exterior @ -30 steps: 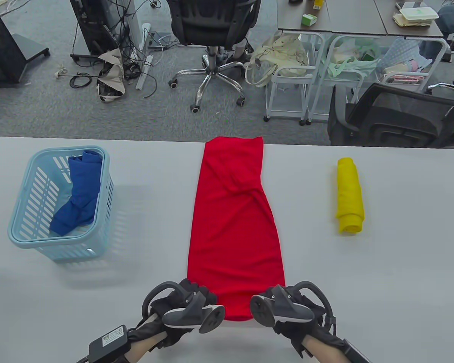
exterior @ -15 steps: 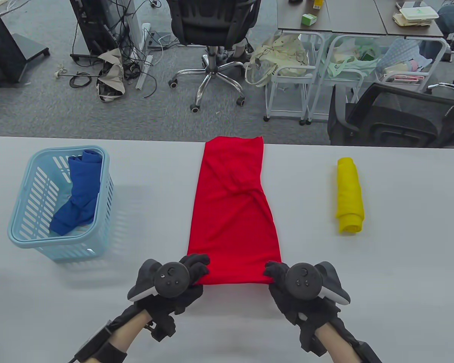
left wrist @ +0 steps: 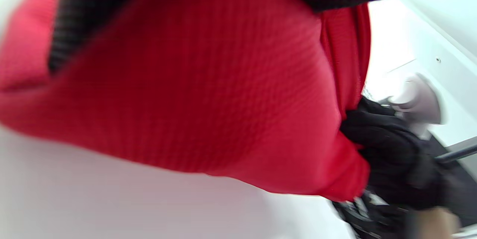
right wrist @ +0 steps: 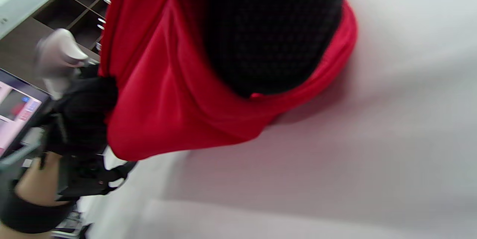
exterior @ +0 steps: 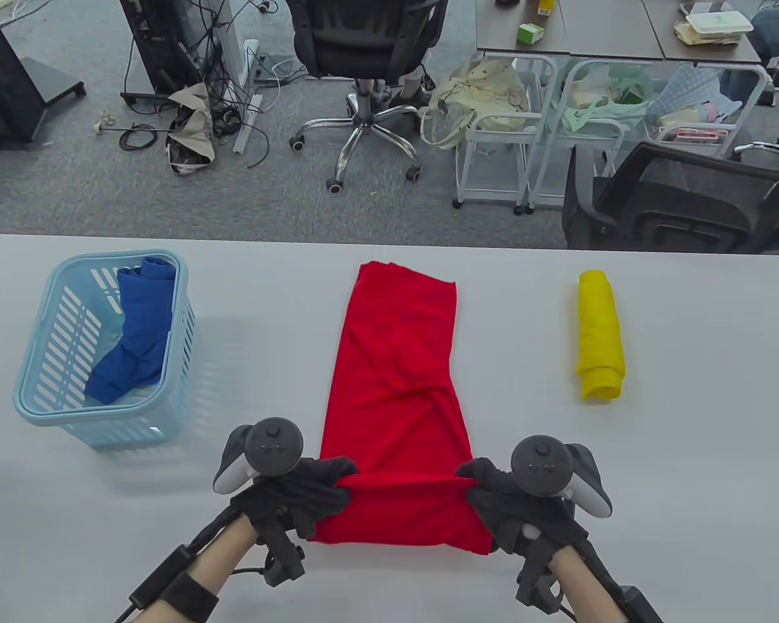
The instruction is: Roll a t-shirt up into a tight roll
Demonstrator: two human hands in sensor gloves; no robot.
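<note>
Both my hands, left hand and right hand, curl fingers around the near fold of the red t-shirt, a soft knit strip lying lengthwise on the desk.

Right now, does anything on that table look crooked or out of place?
Slightly. The red t-shirt lies a bit askew, its far edge slanted and creases across the middle. Both hands grip its near end. The yellow roll looks tidy.

Basket left — t-shirt centre
</note>
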